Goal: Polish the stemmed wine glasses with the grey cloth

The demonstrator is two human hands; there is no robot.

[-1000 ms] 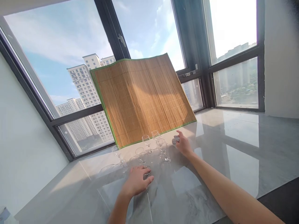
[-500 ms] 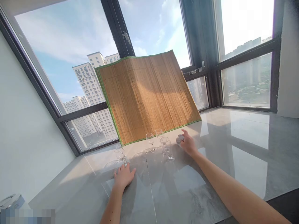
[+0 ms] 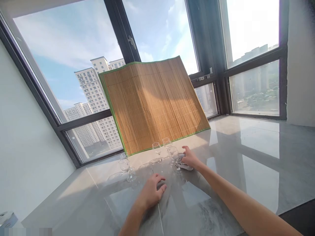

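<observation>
My left hand (image 3: 152, 190) hovers low over the grey stone surface, with thumb and fingers apart and nothing in them. To the right, my right hand (image 3: 192, 158) is closed on a crumpled white cloth (image 3: 186, 167), its index finger lifted. Its fingertips are beside the front stemmed glass (image 3: 173, 151) of a cluster; whether they touch it I cannot tell. Behind that stands a second glass (image 3: 166, 142), with a third glass (image 3: 156, 148) a little left. Farther left, another stemmed glass (image 3: 124, 164) stands with one partly hidden behind it.
A bamboo mat (image 3: 157, 105) with green edging leans against the dark window frame (image 3: 128, 36) behind the glasses. The glossy stone sill (image 3: 246, 170) carries strong reflections. A white wall (image 3: 22, 131) borders the left, and a whitish object (image 3: 8, 219) is at the lower left corner.
My left hand has moved right, away from the left glasses. My right hand has shifted left and down with the white cloth, closer to the glass cluster.
</observation>
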